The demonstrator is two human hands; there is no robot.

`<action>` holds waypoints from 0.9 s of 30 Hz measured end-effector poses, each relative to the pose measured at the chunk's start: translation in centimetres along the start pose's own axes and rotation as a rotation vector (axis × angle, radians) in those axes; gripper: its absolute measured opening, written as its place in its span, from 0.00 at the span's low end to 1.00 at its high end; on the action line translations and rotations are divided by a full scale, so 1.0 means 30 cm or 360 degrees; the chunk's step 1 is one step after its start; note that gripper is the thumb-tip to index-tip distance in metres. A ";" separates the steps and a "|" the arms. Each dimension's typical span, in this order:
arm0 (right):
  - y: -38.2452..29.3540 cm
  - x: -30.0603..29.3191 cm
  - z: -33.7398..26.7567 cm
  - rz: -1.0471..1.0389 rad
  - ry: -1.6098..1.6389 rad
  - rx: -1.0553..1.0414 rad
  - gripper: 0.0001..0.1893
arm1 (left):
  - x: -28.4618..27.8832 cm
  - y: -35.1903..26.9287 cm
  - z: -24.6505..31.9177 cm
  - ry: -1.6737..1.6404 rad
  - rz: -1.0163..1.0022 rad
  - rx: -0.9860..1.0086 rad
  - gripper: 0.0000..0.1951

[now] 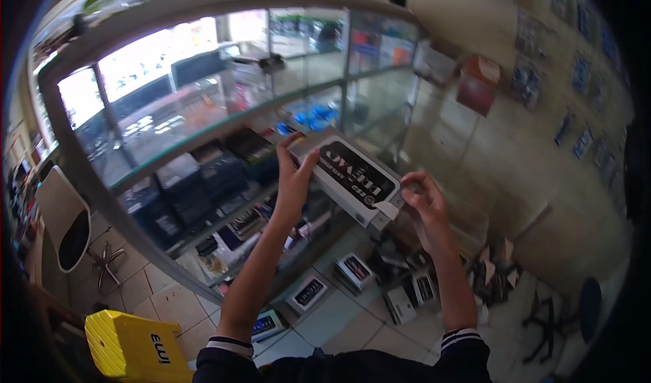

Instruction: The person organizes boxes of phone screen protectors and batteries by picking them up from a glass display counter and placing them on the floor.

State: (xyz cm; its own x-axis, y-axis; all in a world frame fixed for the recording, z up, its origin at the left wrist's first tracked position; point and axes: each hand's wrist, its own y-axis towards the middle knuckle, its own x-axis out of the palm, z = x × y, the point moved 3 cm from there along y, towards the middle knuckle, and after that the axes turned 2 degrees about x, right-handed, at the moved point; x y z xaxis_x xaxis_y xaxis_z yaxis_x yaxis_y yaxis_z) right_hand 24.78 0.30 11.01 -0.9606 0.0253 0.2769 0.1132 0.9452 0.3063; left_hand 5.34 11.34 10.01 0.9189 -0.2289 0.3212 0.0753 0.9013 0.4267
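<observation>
A white and black cardboard box [351, 174] with printed lettering is held up in front of the glass display cabinet. At its left end my left hand [295, 172] grips it, thumb on the top face and fingers at the far edge. My right hand [427, 205] is at the right end, with thumb and fingers against the corner beside a small end flap [386, 210] that stands loose. What the box contains is hidden. Below it, similar boxes [307, 292] lie on the tiled floor, some in small stacks [354, 271].
The glass cabinet [229, 129] with stacked dark boxes [168, 215] fills the left. A yellow plastic stool [132, 345] stands lower left, a white-backed chair [63, 220] behind it. A red box [478, 85] is at upper right, a wheeled chair [559, 322] at lower right.
</observation>
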 end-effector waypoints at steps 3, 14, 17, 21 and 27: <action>-0.065 -0.124 0.014 0.0092 -0.0246 0.0032 0.15 | 0.098 -0.034 -0.119 0.0003 -0.0011 0.0012 0.19; -0.331 -0.626 0.199 0.0164 -0.1806 0.0087 0.43 | 0.496 -0.310 -0.742 0.0726 -0.0132 0.0128 0.18; -0.407 -0.754 0.321 0.0178 -0.1833 0.0064 0.43 | 0.579 -0.433 -0.849 0.0331 -0.0034 -0.0519 0.20; -0.529 -0.882 0.544 0.0288 -0.1986 0.0169 0.44 | 0.555 -0.636 -1.175 0.0353 0.0063 -0.0646 0.24; -0.780 -0.975 0.940 0.0352 -0.2021 0.0333 0.43 | 0.447 -0.938 -1.465 0.0560 0.0002 -0.1006 0.30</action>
State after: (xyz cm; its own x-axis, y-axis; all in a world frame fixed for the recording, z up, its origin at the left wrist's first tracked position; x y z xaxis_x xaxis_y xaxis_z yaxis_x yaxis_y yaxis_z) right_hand 43.05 -13.37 -29.95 -0.5078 0.3651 -0.7803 0.3678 0.9109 0.1869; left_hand 32.55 -0.93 -34.84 0.9814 -0.1916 -0.0156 0.1858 0.9663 -0.1780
